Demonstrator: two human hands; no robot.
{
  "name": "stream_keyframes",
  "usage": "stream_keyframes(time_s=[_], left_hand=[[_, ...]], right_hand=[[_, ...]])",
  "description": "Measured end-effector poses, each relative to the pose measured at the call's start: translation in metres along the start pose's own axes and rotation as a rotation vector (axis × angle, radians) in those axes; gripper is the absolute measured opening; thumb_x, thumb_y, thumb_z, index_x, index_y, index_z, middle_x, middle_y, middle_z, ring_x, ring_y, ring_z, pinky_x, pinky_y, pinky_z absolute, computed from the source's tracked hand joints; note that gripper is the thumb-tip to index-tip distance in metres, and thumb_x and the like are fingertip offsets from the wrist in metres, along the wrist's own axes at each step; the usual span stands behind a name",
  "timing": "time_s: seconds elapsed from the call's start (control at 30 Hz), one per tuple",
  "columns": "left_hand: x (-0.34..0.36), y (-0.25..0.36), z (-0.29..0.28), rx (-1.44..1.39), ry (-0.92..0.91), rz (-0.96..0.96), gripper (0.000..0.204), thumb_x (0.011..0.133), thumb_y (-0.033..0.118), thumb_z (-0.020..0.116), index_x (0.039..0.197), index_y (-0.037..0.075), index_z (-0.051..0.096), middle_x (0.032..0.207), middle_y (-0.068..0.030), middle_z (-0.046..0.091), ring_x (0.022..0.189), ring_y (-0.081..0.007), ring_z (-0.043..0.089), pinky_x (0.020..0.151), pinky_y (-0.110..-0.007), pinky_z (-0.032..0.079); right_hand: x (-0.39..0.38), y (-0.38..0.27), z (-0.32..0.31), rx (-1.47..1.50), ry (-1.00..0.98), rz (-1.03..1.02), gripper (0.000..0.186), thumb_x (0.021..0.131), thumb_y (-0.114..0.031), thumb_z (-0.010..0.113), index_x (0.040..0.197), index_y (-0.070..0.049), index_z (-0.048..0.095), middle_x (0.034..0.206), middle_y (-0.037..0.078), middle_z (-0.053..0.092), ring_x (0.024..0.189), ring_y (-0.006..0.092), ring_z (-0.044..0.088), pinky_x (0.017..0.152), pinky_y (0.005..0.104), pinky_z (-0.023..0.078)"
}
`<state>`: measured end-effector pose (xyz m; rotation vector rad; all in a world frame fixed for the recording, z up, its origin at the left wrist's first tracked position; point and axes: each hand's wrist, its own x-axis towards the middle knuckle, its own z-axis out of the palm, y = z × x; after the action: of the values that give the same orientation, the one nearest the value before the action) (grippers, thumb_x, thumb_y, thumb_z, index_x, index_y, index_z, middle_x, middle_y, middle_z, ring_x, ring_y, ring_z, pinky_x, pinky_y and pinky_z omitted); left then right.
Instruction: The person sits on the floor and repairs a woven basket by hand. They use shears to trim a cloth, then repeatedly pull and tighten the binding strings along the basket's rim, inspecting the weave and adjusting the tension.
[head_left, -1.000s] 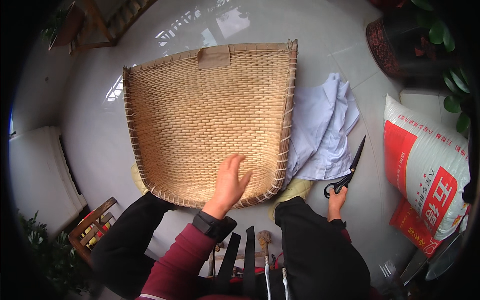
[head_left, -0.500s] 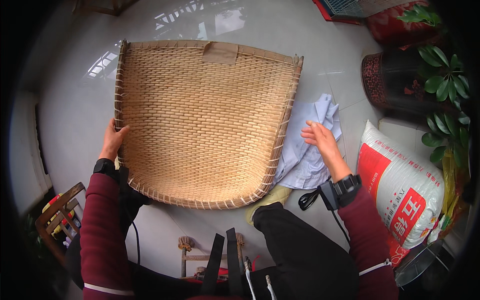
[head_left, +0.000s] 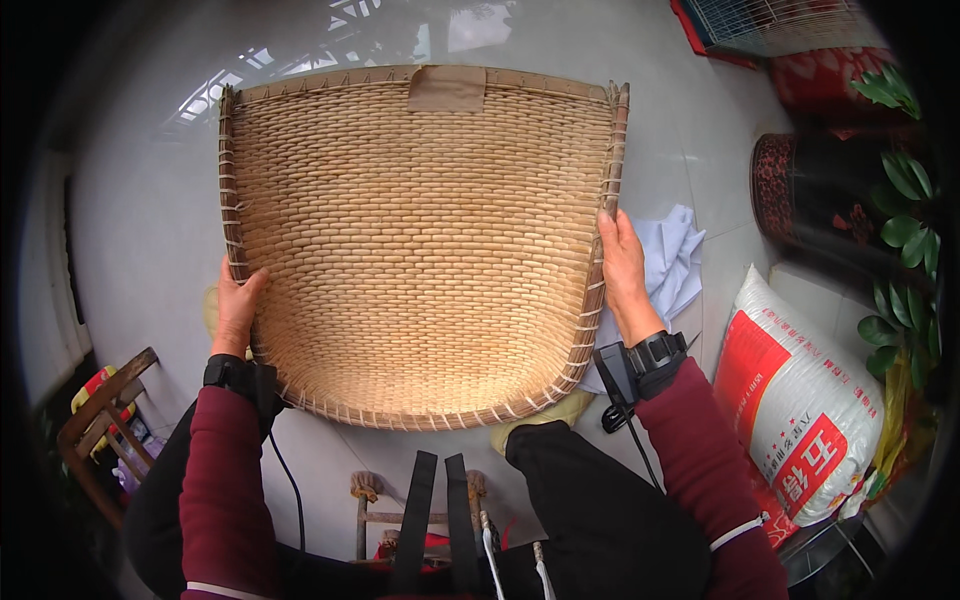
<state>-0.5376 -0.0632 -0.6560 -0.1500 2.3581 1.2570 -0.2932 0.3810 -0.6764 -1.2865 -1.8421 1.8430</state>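
The woven basket [head_left: 420, 250] sits between the person's two hands, in front of the knees. The left hand [head_left: 238, 312] is clamped on its left rim, thumb [head_left: 257, 283] over the inner weave, the other fingers [head_left: 227, 276] around the outside. The right hand [head_left: 626, 278] touches the right rim; whether its fingers are closed there cannot be told. Pale cloth [head_left: 675, 262] lies just beyond that hand.

left hand [head_left: 238, 308]: partly hidden behind basket [head_left: 420, 240] | cloth [head_left: 672, 255]: partly covered | cage [head_left: 780, 22]: cropped above
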Motion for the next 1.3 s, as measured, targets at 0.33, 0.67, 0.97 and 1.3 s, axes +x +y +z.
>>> stream_keyframes(time_s=[0.33,0.67,0.97,1.3], left_hand=[[0.003,0.005,-0.004,0.136,0.052,0.095,0.040,0.082,0.007,0.064,0.119,0.002,0.050,0.104,-0.0054,0.062,0.090,-0.0142,0.057,0.082,-0.029,0.048],[0.013,-0.010,-0.011,-0.017,0.064,0.089,0.035,0.081,0.003,0.066,0.113,0.002,0.052,0.101,-0.0051,0.062,0.088,-0.0134,0.058,0.080,-0.028,0.048],[0.030,-0.016,-0.006,-0.036,0.060,0.135,0.035,0.081,0.003,0.066,0.113,0.001,0.052,0.100,-0.0046,0.062,0.087,-0.0131,0.057,0.079,-0.027,0.048],[0.028,-0.022,-0.005,-0.016,0.065,0.160,0.035,0.081,0.003,0.066,0.112,0.002,0.051,0.099,-0.0050,0.062,0.085,-0.0135,0.057,0.077,-0.028,0.048]], right_hand=[[0.001,-0.008,0.013,-0.769,0.215,-0.132,0.030,0.092,-0.032,0.058,0.106,-0.005,0.054,0.075,0.019,0.065,0.075,0.0400,0.063,0.066,0.0467,0.049],[0.013,-0.006,0.022,-0.499,0.223,-0.210,0.037,0.092,-0.032,0.058,0.120,-0.009,0.055,0.083,0.019,0.066,0.076,0.0376,0.063,0.068,0.0434,0.049],[0.009,-0.018,0.031,-0.712,0.280,-0.106,0.046,0.091,-0.023,0.059,0.132,-0.005,0.048,0.097,0.021,0.067,0.092,0.0376,0.064,0.078,0.0420,0.050],[0.004,-0.007,0.039,-1.021,0.251,-0.269,0.063,0.093,-0.016,0.054,0.143,0.006,0.022,0.123,0.028,0.053,0.100,0.0413,0.061,0.078,0.0459,0.052]])
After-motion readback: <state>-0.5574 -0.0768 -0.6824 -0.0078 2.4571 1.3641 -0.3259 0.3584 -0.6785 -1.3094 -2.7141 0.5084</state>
